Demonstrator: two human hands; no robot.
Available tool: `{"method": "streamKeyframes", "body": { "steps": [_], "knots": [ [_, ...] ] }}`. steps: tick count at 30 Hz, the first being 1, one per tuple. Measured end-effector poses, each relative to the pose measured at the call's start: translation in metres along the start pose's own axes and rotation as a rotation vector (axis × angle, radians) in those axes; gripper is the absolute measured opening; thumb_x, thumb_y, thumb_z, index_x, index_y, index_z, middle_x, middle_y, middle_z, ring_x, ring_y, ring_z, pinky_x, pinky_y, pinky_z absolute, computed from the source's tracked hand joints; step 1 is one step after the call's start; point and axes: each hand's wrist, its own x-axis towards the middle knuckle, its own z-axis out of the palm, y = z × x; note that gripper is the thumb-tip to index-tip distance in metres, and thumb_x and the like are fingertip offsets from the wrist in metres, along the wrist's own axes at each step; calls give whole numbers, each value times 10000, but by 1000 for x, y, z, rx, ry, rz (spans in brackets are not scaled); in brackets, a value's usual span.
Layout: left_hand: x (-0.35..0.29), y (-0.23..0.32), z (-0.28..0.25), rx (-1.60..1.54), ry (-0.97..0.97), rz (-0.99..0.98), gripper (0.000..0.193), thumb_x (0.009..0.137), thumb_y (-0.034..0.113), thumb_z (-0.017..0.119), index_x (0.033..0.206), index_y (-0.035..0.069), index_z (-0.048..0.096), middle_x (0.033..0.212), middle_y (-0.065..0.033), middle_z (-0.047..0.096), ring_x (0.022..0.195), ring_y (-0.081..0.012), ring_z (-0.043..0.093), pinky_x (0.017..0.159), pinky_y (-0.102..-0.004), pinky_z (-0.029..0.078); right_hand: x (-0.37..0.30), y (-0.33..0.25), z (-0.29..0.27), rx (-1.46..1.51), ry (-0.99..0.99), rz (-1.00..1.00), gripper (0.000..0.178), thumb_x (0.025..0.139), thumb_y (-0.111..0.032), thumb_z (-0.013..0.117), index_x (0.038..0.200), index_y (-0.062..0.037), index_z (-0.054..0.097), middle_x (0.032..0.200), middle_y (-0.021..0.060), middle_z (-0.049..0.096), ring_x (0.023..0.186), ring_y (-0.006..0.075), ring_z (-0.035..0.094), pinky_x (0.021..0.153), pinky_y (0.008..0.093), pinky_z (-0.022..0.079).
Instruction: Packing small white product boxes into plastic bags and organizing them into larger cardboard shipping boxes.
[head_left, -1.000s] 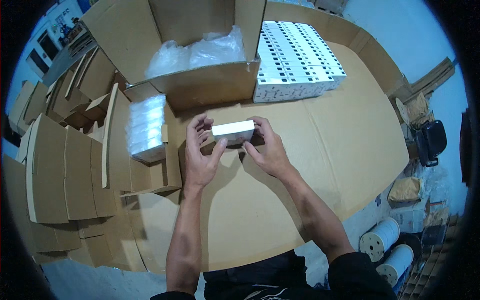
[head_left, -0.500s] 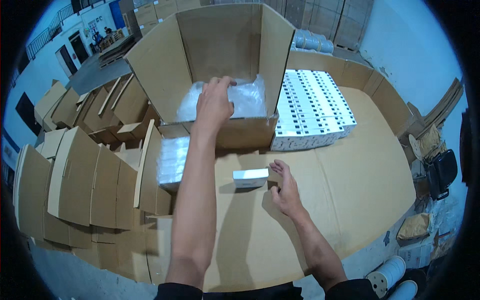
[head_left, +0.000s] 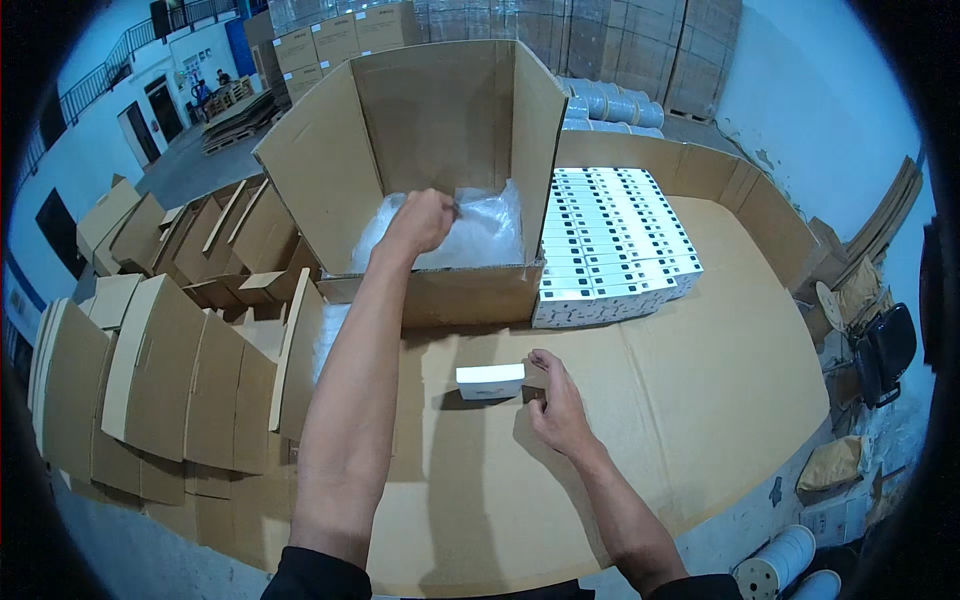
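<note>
My left hand (head_left: 425,220) reaches into a large open carton (head_left: 470,297), its fingers pinched at the clear plastic bags (head_left: 485,228) heaped inside. The fingertips are partly hidden by the hand itself. On the cardboard-covered table below stands a small white box (head_left: 490,381). Just off that box's right end is my right hand (head_left: 562,408), fingers curved and thumb apart, with nothing between them.
Rows of white boxes (head_left: 610,250) are stacked right of the carton. Wrapped clear packs (head_left: 330,330) show partly behind my left forearm. Folded cartons (head_left: 190,380) crowd the left side. A cardboard wall (head_left: 690,160) rims the table's back; wire spools (head_left: 780,560) lie at lower right.
My left hand has closed its fingers at the plastic bags. My right hand has come closer to the small box's right end. The whole view has shifted slightly.
</note>
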Motion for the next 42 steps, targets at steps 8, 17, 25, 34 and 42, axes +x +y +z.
{"method": "streamKeyframes", "body": {
  "steps": [8, 17, 25, 34, 42],
  "knots": [
    [-59, 59, -29, -526, 556, 75, 245, 1018, 152, 538, 1036, -49, 675, 930, -183, 745, 871, -292, 732, 815, -375, 546, 1, 9, 4, 77, 65, -65, 669, 764, 89, 535, 1417, 41, 401, 1340, 262, 541, 1286, 420, 527, 1125, 474, 407],
    [-211, 86, 3, -1082, 394, -147, 316, 1089, 219, 503, 984, -44, 644, 915, -82, 718, 852, -125, 654, 829, -308, 516, -7, -13, -20, 444, 208, 10, 451, 931, -78, 548, 1363, 23, 471, 1166, 145, 638, 1013, 200, 626, 910, 335, 499],
    [-287, 57, 84, -976, -4, -195, 187, 1059, 168, 568, 1095, -7, 622, 885, -45, 684, 819, -104, 626, 754, -278, 525, -15, -36, -49, 537, -291, 21, 351, 966, -172, 664, 1277, -34, 577, 1010, 31, 634, 873, 66, 592, 713, 236, 478],
    [-306, 71, 120, -1412, 181, -505, 226, 1057, 164, 585, 1203, -9, 581, 976, -48, 687, 857, -92, 635, 728, -253, 528, -18, -35, -35, 646, -377, 339, 169, 973, -130, 700, 1091, -18, 654, 856, -28, 655, 731, 33, 580, 630, 213, 477],
    [-299, 57, 119, -941, 422, -428, 295, 1097, 254, 503, 994, 21, 651, 794, 4, 579, 742, -49, 503, 655, -257, 431, -16, -42, -37, 427, -661, 399, 275, 876, -113, 805, 1083, -11, 656, 829, -15, 654, 709, 61, 589, 626, 230, 488]
  ]
}}
